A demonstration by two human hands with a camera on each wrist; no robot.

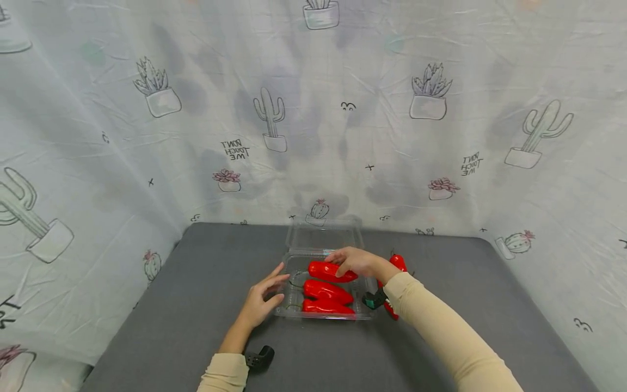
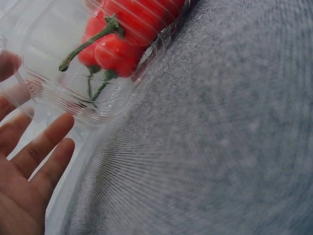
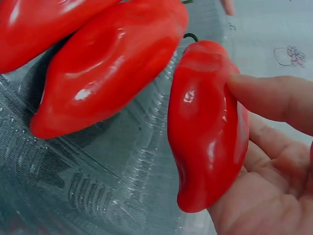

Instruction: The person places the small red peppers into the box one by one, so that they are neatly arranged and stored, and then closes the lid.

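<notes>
My right hand [image 1: 356, 261] grips a red pepper [image 3: 208, 127] between thumb and fingers, over the far part of a clear plastic container [image 1: 294, 313]. Two more red peppers, a middle one [image 1: 328, 292] and a near one [image 1: 327, 307], lie side by side in the container, with green stems pointing left. At the container's left side is my left hand [image 1: 258, 302], its fingers spread and nearly straight. In the left wrist view its fingertips [image 2: 61, 125] are close to the clear wall; whether they touch it I cannot tell.
The container's clear lid [image 1: 323, 234] stands open at the back. More red peppers [image 1: 398, 262] lie right of the container, partly hidden by my right wrist. A grey table [image 1: 206, 272] lies beneath, and a cactus-print curtain [image 1: 313, 136] hangs behind and along the sides.
</notes>
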